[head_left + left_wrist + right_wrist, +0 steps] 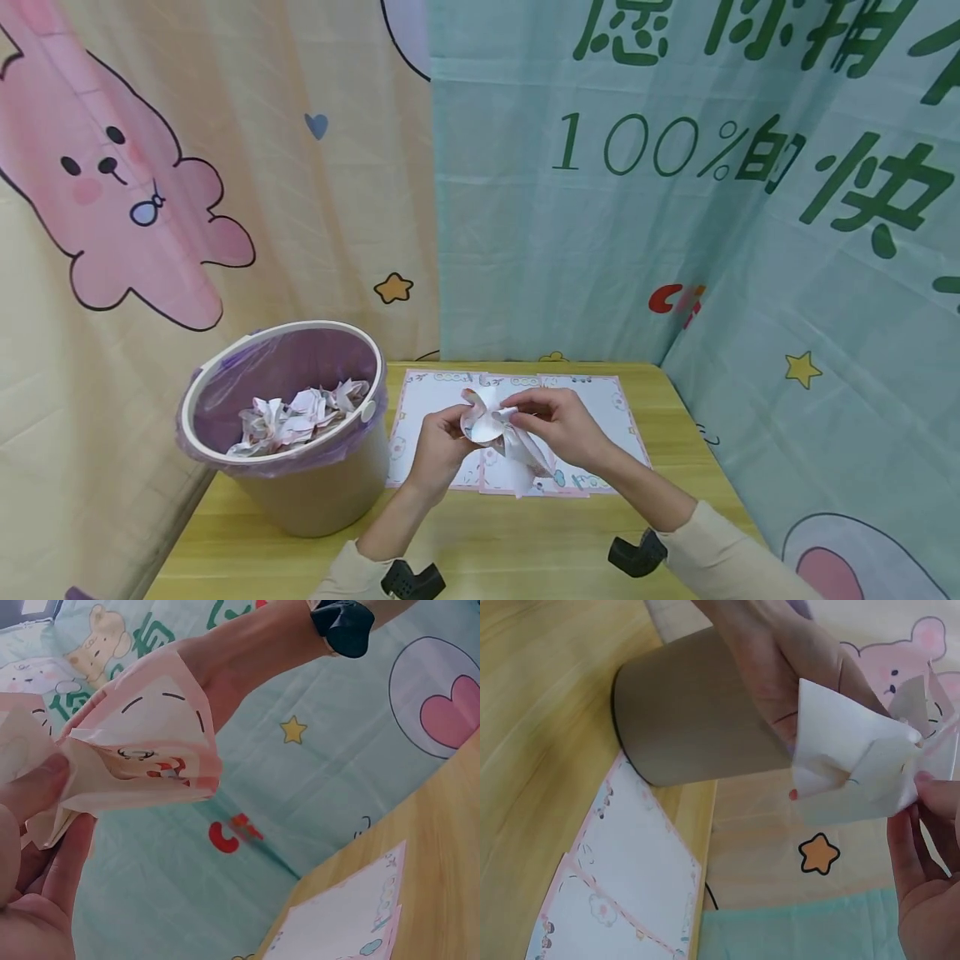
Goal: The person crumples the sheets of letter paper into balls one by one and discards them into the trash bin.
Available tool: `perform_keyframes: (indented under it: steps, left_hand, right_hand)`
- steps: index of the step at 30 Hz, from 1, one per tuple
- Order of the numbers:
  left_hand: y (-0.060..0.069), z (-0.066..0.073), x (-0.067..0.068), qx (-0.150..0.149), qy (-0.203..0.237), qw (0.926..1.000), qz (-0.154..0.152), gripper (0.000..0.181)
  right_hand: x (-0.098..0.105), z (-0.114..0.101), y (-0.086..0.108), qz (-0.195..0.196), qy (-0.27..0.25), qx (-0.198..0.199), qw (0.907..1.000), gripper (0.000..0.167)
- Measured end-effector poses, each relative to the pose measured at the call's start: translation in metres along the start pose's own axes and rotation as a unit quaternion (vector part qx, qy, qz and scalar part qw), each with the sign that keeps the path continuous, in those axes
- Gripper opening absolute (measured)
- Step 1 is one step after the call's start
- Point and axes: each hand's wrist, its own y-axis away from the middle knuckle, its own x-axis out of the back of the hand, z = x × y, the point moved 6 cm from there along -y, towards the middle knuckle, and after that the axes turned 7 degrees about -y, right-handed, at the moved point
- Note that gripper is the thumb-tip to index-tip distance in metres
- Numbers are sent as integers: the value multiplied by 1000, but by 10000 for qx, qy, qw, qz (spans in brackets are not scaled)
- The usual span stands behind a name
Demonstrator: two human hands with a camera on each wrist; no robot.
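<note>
white paper (487, 427), one creased piece, is pinched by the left grip (441, 450) and right grip (564, 427) over three visible flat sheets (606, 417), counter (495, 550) beneath; one bin (315, 496); green curtain (525, 250) reads "100%".

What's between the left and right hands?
A partly crumpled paper sheet, pinched by both the left hand and right hand. The head view shows it, over the flat sheets.

From where I stand, the tall tan bin with a white rim (318, 500) bars any low sweep left of the hands (441, 454). Hanging mint-green cloth (540, 267) walls the back and right. The flat white printed sheets (600, 417) barely obstruct; the yellow wood-grain bench (690, 442) leaves passage right of them.
</note>
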Motion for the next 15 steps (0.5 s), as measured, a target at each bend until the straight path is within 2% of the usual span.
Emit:
perform_keyframes:
  steps: [4, 8, 11, 15]
  left_hand:
    - [2, 8, -4, -219, -383, 9989, -157, 25]
    - [4, 11, -8, -151, -507, 9981, -329, 29]
    - [4, 12, -10, -64, -660, 9969, -420, 30]
    - [7, 13, -11, -125, -795, 9951, -573, 32]
  right_hand:
    - [-1, -6, 0, 52, -79, 326, 9994, 12]
    - [-3, -8, -1, 0, -174, 544, 9984, 15]
    - [-5, -5, -3, -65, -277, 476, 9985, 15]
    - [-10, -1, -3, -330, -423, 464, 9975, 10]
